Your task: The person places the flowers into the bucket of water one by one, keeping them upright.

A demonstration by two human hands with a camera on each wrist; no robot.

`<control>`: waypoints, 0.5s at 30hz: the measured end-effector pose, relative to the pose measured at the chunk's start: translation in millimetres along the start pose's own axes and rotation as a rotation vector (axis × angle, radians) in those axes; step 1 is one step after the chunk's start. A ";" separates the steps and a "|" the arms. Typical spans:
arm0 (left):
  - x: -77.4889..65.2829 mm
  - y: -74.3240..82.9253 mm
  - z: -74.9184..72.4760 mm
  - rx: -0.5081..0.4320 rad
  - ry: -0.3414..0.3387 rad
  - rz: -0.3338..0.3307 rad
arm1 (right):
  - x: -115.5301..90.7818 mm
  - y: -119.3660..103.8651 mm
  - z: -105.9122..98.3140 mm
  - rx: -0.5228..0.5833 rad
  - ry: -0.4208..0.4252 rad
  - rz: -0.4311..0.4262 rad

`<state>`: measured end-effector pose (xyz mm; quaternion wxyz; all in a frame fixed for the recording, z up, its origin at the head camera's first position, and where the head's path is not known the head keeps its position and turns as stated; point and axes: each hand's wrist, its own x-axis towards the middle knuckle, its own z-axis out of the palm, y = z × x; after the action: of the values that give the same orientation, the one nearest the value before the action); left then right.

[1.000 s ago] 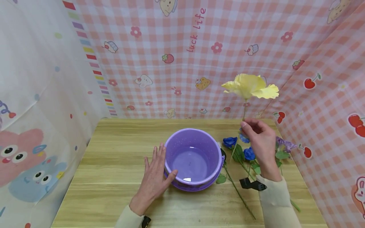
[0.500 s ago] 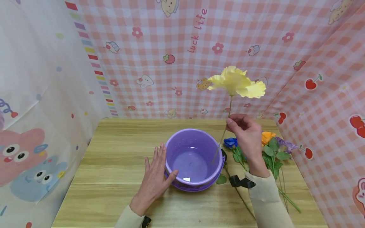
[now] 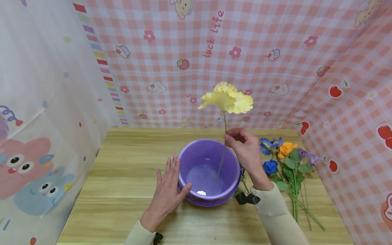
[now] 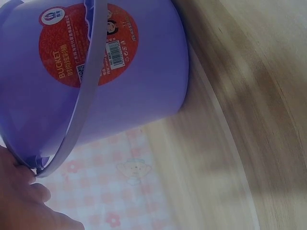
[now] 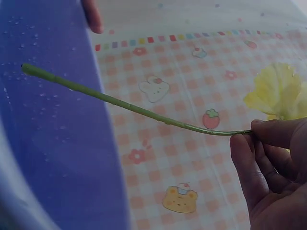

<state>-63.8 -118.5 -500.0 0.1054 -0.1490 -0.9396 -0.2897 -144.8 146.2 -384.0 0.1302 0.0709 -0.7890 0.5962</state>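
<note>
My right hand pinches a yellow artificial-looking flower by its thin stem, between thumb and fingertips. The bloom is up, and the stem's lower end reaches down inside the purple bucket. In the right wrist view the green stem crosses the bucket's inner wall, which is dotted with droplets. Fingers straight, my left hand rests against the bucket's left side, its thumb at the rim. A red round label and the hanging handle show on the bucket in the left wrist view.
Right of the bucket lie several flowers on the wooden table: an orange rose, a blue rose, a blue-violet bloom and purple blooms. Patterned cloth hangs behind and at both sides.
My right hand has carried the yellow flower leftward from above the other flowers to over the bucket, bringing the stem's end inside it. The left hand has stayed at the bucket.
</note>
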 end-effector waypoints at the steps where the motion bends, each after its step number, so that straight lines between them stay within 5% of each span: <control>1: 0.0 0.2 0.1 0.001 0.000 0.000 | -0.4 1.6 2.3 -0.015 -0.010 0.003; 15: -1.8 0.2 2.0 0.022 0.030 0.002 | -6.8 26.6 28.0 -0.116 -0.109 -0.027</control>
<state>-62.2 -117.6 -502.0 0.1216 -0.1443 -0.9409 -0.2813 -148.8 126.5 -417.6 0.0992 0.1062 -0.8270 0.5432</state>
